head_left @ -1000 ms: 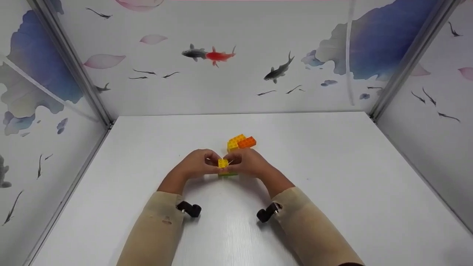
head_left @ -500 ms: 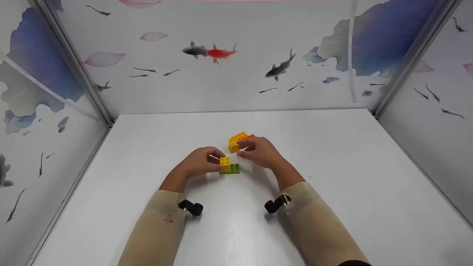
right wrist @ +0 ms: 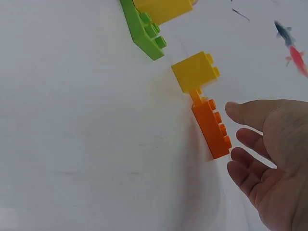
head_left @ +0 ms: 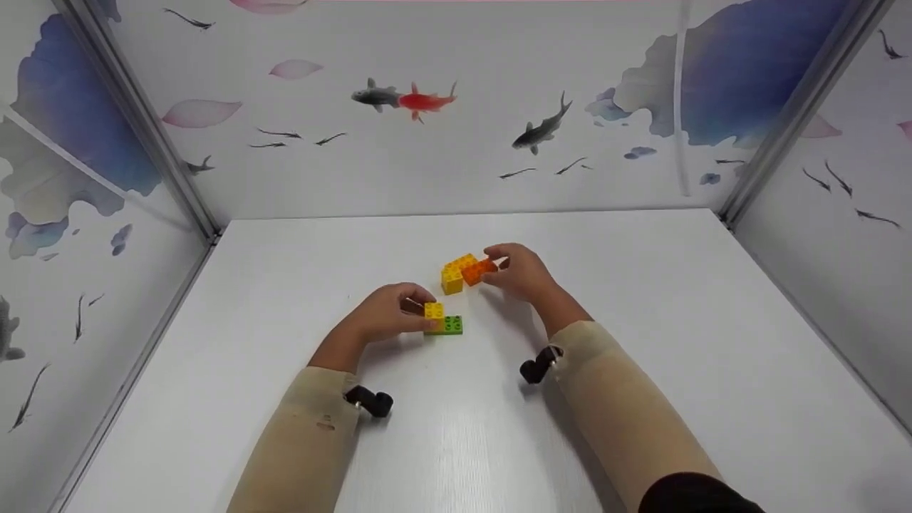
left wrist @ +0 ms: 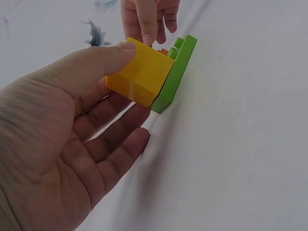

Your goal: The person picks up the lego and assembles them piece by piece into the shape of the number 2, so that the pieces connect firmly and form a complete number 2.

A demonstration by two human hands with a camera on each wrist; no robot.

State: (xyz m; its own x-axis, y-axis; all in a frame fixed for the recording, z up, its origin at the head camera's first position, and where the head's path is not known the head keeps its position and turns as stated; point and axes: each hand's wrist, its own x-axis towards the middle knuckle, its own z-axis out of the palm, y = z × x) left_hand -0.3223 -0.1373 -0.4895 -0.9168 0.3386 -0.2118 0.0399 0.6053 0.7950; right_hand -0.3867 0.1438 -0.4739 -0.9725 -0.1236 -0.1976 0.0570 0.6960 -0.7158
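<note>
Left hand [head_left: 388, 313] grips yellow brick [head_left: 432, 311]; right hand [head_left: 519, 271] open.

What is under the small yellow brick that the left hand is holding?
A flat green plate lies under the small yellow brick, on the white table. The left hand grips the brick. The left wrist view shows studs beyond it; the joint itself is covered.

Near the middle of the table [head_left: 641, 299], a small brick [head_left: 432, 311] sits on a flat plate [head_left: 449, 325], with the left hand [head_left: 385, 313] at their left. Up and right of them lie two joined bricks [head_left: 467, 272], the right hand [head_left: 520, 271] just right of these.
</note>
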